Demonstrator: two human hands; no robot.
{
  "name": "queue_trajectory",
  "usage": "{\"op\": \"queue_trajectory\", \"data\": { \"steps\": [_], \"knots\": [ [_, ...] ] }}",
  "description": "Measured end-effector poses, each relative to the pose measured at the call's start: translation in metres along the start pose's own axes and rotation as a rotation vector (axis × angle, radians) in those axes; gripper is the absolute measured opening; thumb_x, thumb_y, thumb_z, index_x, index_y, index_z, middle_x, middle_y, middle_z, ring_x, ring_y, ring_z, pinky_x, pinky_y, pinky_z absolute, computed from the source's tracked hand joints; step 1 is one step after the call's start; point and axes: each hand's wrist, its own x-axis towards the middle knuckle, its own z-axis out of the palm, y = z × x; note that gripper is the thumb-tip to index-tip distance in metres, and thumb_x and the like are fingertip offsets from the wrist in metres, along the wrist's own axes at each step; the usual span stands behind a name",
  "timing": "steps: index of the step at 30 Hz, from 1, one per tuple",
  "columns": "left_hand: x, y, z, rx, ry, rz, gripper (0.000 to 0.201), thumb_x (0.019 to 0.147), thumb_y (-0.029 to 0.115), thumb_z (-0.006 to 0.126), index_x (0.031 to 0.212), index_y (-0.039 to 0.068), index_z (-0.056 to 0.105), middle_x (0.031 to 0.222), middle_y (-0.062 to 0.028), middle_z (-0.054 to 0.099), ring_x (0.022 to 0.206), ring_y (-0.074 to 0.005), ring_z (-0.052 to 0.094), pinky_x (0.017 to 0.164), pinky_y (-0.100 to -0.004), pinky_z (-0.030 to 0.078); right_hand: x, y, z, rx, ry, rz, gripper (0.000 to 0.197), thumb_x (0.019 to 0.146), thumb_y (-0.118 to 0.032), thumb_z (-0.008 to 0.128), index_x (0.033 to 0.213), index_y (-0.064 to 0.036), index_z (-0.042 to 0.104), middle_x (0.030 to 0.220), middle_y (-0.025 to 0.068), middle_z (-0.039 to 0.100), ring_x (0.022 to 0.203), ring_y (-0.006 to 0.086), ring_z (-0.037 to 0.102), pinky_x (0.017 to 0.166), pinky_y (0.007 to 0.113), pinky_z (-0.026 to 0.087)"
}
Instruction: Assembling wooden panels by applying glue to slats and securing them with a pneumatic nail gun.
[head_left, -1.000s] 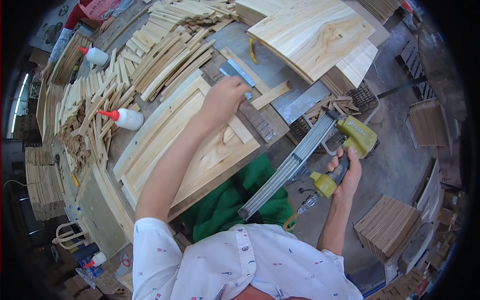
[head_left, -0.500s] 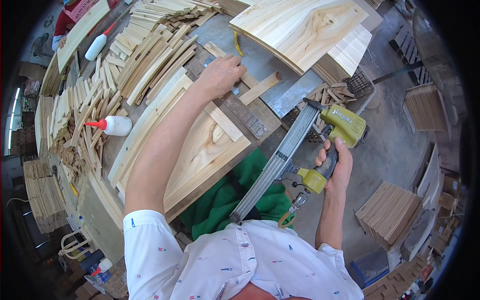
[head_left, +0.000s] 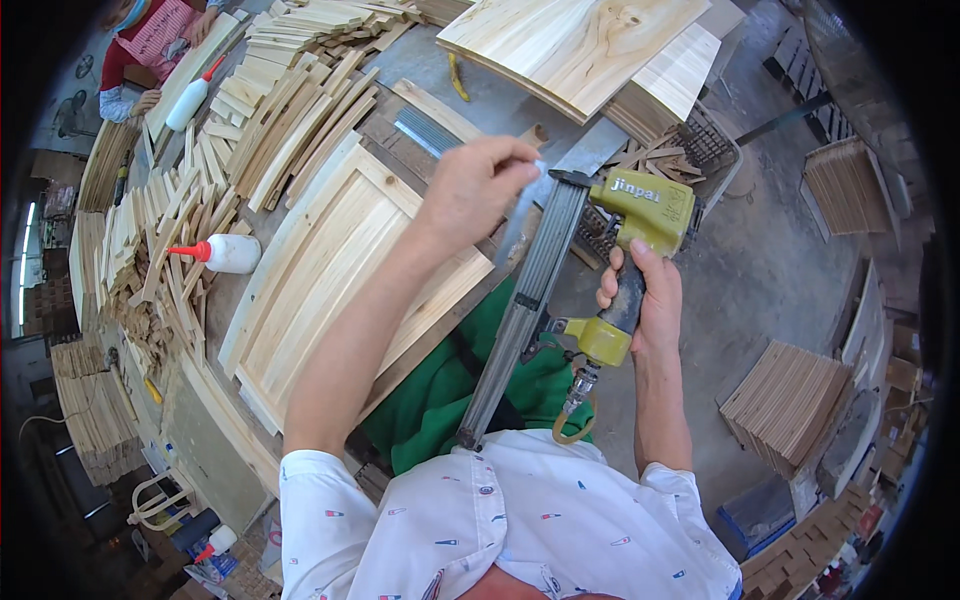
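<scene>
My right hand (head_left: 652,300) is wrapped round the black grip of a yellow-green air nail gun (head_left: 640,205), whose long grey magazine (head_left: 530,300) slants down toward my shirt. My left hand (head_left: 475,195) is closed in a pinch near the top of the magazine. From its fingertips hangs a thin, blurred silvery nail strip (head_left: 518,222). More grey nail strips (head_left: 425,132) lie on the bench beyond that hand. A pale wooden panel with frame strips (head_left: 340,245) rests on the bench under my left forearm.
Loose wood strips (head_left: 300,120) are heaped at the far left, with a white, red-tipped glue bottle (head_left: 232,254) beside them. Stacked boards (head_left: 590,50) stand at the back. A crate of offcuts (head_left: 705,150) sits behind the gun. Another person (head_left: 160,40) works at the far left.
My left hand has lifted off the bench with a nail strip and moved right, toward the magazine. The nail gun has shifted slightly left and up. The other person has come further into view.
</scene>
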Motion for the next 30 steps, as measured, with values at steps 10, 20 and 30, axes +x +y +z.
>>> {"op": "queue_trajectory", "data": {
  "steps": [10, 20, 30],
  "knots": [
    [0.011, -0.019, -0.023, -0.052, 0.027, -0.244, 0.015, 0.088, 0.010, 0.065, 0.096, -0.003, 0.068, 0.075, -0.0025, 0.064, 0.063, -0.0070, 0.057, 0.057, -0.0220, 0.048, -0.008, 0.001, 0.003, -0.024, 0.000, 0.005, 0.022, 0.094, -0.021, 0.059, 0.104, -0.0021, 0.051, 0.082, 0.0082, 0.058, 0.057, 0.0154, 0.055, 0.047, 0.030, 0.047],
    [0.068, -0.053, 0.015, -0.055, 0.021, -0.273, 0.018, 0.078, 0.013, 0.067, 0.090, -0.001, 0.073, 0.077, -0.0136, 0.071, 0.067, -0.0188, 0.068, 0.066, -0.0305, 0.054, -0.018, -0.003, -0.017, 0.022, 0.060, -0.043, 0.023, 0.095, -0.021, 0.058, 0.106, -0.0019, 0.049, 0.083, 0.0091, 0.057, 0.059, 0.0156, 0.054, 0.048, 0.029, 0.046],
    [0.076, -0.042, 0.032, 0.348, 0.132, -0.027, 0.026, 0.084, 0.017, 0.059, 0.103, 0.004, 0.072, 0.100, -0.0213, 0.068, 0.093, -0.0351, 0.068, 0.086, -0.0388, 0.051, -0.015, 0.000, -0.023, 0.044, 0.085, -0.018, 0.023, 0.095, -0.020, 0.056, 0.108, -0.0015, 0.048, 0.083, 0.0098, 0.058, 0.059, 0.0159, 0.054, 0.048, 0.030, 0.047]
  ]
}}
